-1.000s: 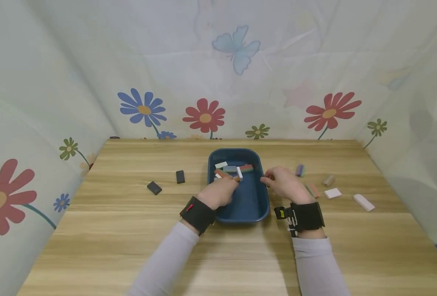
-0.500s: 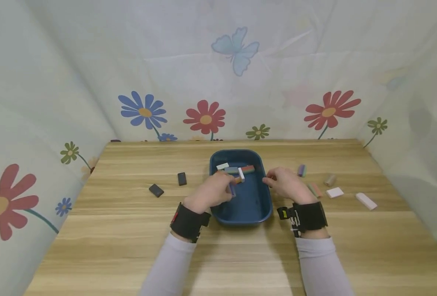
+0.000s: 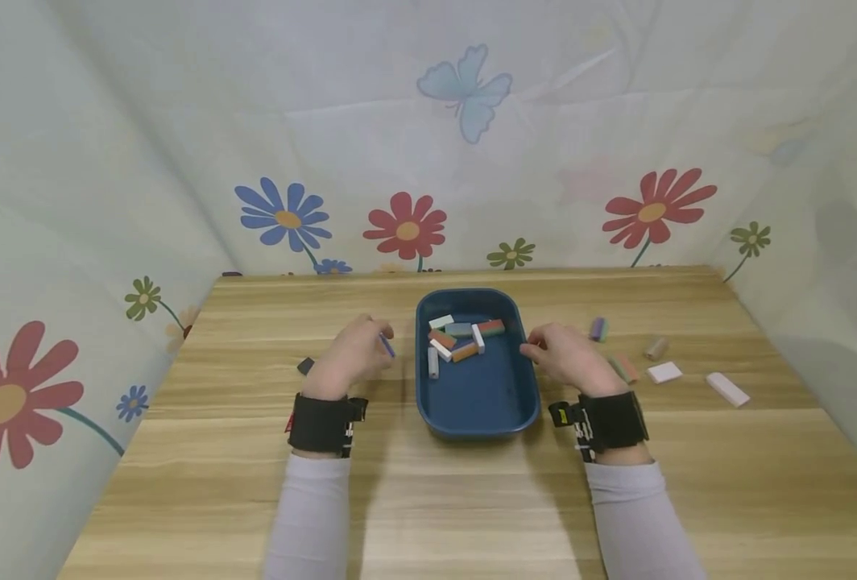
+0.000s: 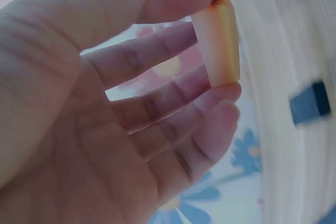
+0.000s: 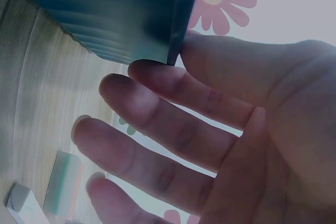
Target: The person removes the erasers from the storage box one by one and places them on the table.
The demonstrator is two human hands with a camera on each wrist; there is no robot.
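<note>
Left hand [image 3: 349,358] pinches a small block [image 4: 220,43], partly hidden in the head view, over the tabletop [image 3: 457,503] off the left edge of the blue tray [image 3: 482,395], while the right hand [image 3: 568,356] pinches its right rim.

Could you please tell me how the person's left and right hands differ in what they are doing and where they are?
The left hand holds a small block between thumb and fingers, while the right hand grips the rim of the blue bin. The left hand is apart from the bin, to its left; the right hand touches its right side. Both wear a black wristband.
</note>
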